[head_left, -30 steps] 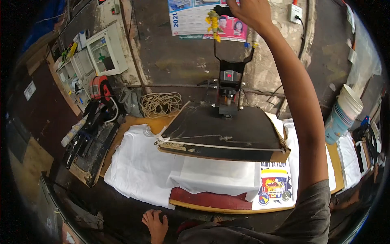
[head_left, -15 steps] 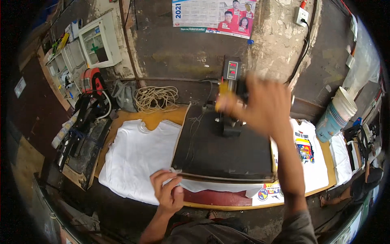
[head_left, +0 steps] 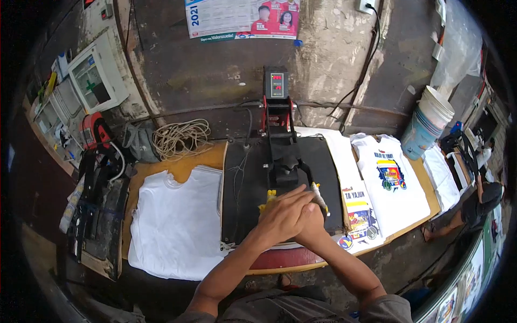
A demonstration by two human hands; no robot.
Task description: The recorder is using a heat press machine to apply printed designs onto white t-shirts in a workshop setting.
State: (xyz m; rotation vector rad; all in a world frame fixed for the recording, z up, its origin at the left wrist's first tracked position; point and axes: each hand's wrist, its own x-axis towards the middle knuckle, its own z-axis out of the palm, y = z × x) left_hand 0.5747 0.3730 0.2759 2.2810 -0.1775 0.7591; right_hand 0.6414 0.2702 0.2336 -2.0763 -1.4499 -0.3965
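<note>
Head view, press arm (head_left: 283, 155) pointing away from wall (head_left: 188, 86), axis front-to-back

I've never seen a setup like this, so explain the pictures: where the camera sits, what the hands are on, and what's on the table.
No robot here, just bare hands. The camera is worn on the head, looking down; its wide lens bends straight edges. The left hand and right hand overlap at the handle of what looks like a heat press, with a black plate and a red-lit display. How the fingers close is hidden. On the table, a plain white shirt lies left of the plate; to the right are a printed sheet and, beyond it, a printed white shirt.
</note>
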